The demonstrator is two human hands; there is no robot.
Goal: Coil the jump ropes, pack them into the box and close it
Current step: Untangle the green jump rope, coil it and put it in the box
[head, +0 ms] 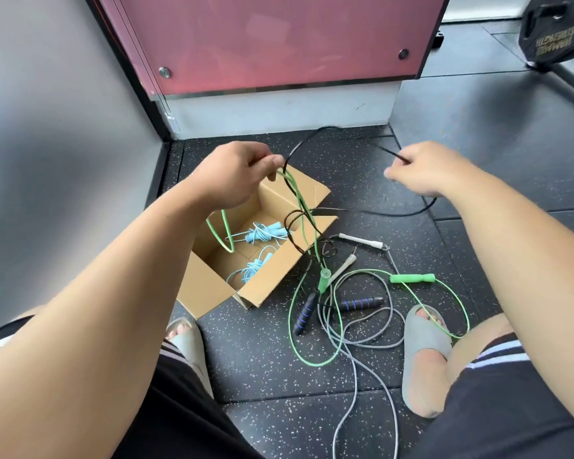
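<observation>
Hands apart. Left hand (236, 175) pinches black rope (395, 214) and green rope (411, 278). Right hand (424, 168) pinches black rope, probably untangling. Cardboard box (272, 279) below left hand.

Forearms reach forward, left hand (236, 173) and right hand (424, 168) raised apart, each pinching with curled fingers
</observation>
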